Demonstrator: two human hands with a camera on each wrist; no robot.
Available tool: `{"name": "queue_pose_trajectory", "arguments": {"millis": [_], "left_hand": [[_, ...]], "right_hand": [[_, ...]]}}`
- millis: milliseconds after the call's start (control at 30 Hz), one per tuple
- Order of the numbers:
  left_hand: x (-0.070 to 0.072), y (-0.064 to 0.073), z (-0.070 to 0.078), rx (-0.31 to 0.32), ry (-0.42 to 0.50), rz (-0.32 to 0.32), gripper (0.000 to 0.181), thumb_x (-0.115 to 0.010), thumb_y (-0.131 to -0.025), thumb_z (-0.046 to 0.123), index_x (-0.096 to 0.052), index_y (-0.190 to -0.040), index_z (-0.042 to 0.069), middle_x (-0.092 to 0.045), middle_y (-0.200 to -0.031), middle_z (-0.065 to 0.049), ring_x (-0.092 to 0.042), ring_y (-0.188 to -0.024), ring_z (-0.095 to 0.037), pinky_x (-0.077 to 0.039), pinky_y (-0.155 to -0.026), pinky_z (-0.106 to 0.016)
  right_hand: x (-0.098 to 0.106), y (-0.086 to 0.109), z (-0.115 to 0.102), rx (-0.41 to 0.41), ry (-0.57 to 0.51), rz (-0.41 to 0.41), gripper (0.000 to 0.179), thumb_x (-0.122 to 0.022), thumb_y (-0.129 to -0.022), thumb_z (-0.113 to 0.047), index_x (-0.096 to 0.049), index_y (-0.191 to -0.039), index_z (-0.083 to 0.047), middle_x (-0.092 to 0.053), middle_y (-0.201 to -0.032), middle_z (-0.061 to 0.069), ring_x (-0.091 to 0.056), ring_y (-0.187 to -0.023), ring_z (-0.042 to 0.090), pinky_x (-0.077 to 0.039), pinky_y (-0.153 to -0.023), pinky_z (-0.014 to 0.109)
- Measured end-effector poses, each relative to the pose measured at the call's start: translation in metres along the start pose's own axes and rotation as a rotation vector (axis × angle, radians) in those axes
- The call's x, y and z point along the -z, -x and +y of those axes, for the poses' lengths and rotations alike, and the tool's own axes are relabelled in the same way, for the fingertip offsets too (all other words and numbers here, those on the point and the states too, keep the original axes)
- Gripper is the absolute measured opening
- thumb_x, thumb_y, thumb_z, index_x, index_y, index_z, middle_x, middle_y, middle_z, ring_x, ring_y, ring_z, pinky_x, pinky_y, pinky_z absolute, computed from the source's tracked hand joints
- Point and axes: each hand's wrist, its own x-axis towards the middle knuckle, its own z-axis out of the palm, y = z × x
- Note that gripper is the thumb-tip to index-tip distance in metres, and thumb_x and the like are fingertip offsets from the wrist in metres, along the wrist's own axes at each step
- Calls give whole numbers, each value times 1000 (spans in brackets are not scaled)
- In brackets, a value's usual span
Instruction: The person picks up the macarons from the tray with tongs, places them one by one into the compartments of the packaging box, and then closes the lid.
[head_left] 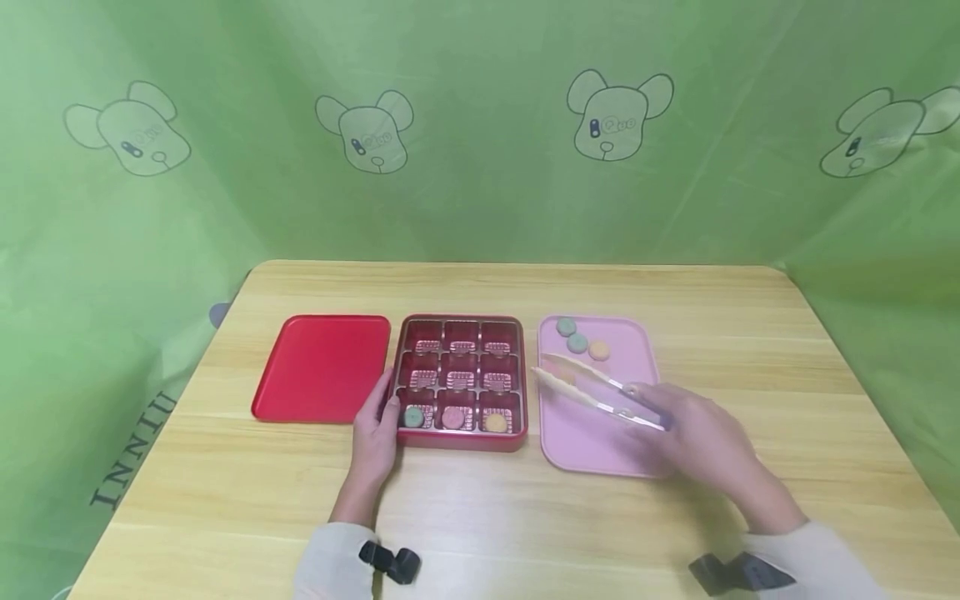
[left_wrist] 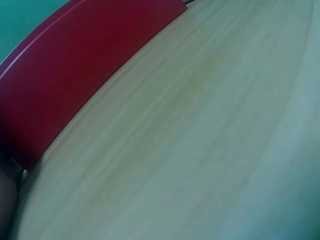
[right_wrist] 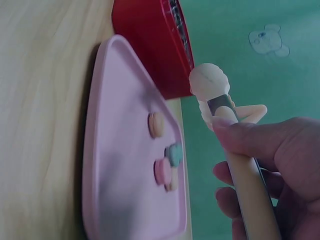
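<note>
My left hand [head_left: 375,429] holds the left side of a red box [head_left: 461,443], the thumb at its rim near the front corner. A clear divided insert lines the box. Its front row holds a green macaron [head_left: 413,417], a pink macaron [head_left: 453,417] and a yellow macaron [head_left: 497,423]. My right hand [head_left: 701,433] grips tongs [head_left: 596,402] with pale tips, which stand apart over the left part of a pink tray [head_left: 592,454]. No macaron shows between the tips. On the tray lie green macarons [head_left: 577,342], an orange one [head_left: 598,350] and a pink one [right_wrist: 162,171].
A red lid [head_left: 322,367] lies flat left of the box. The wooden table [head_left: 465,525] meets a green curtain [head_left: 480,208] printed with bear heads at the back and sides. The box's tall side wall [right_wrist: 150,45] rises beside the tray in the right wrist view.
</note>
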Motion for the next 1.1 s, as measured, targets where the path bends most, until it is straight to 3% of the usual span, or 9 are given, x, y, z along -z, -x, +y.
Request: {"name": "queue_pose_trajectory", "arguments": {"millis": [267,667,833,1000,1100], "left_hand": [[-1,0,-1,9,-1,1,47,-40,-98,7,-36,-144,2,-36,-149,-15,-29,-140,-28,-25,-115,-43],[-1,-2,-9,-12,1,8,47,-41,-98,8,-36,-144,4,-37,-149,-13,-29,-140,-28,-25,-116,-44],[-1,0,-2,-13,0,6,46,-41,-98,7,-36,-144,2,-37,-148,-15,-30,-139,-29,-26,-115,-44],[0,0,-1,-4,1,-1,47,-40,-98,7,-35,-144,1,-36,-149,-16,-29,-140,-29,-25,-115,-44],[0,0,0,-5,4,-3,47,-40,-98,7,-35,-144,1,-35,-149,-17,-29,-140,-30,-25,-115,-44]], "right_hand": [[-7,-13,-20,28,-4,-24,51,-71,-81,-31,-60,-128,-15,-64,-118,17,-61,-99,38,-51,-76,56],[-18,-20,-30,22,-47,-51,55,-72,-81,-30,-57,-131,-15,-55,-132,17,-58,-109,39,-48,-85,59],[-19,-21,-31,7,-42,-59,59,-73,-80,-31,-55,-133,-14,-55,-131,18,-61,-84,25,-52,-71,45],[-19,-21,-31,8,-40,-56,59,-73,-80,-31,-55,-133,-14,-54,-132,19,-62,-89,27,-52,-72,47],[-20,-20,-30,4,-44,-56,59,-73,-80,-31,-54,-134,-14,-55,-131,18,-60,-81,23,-51,-67,42]]}}
